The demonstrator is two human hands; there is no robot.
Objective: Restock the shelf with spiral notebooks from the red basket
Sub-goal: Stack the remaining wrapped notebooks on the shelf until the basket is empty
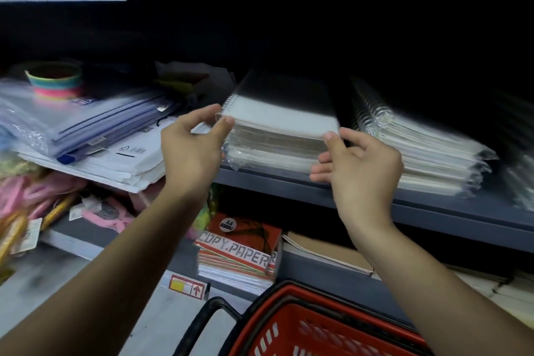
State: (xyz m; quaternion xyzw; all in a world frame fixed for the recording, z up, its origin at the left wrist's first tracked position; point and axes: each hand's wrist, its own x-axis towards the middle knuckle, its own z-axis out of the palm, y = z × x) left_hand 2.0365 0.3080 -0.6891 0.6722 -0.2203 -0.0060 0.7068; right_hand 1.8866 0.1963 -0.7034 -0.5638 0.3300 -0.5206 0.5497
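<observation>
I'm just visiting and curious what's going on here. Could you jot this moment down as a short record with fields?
place: grey shop shelf
left hand: pinching the near left corner of the top notebook
right hand: thumb on its near right corner
top notebook: on the stack of wrapped spiral notebooks
neighbour: second notebook stack to the right
below: red basket, contents unclear
lower shelf: copy paper packs

blur and cut-offs
red basket (326, 326) cropped by bottom edge; far-right notebook stack (523, 182) smeared, cut off; shelf back lost in dark.
</observation>
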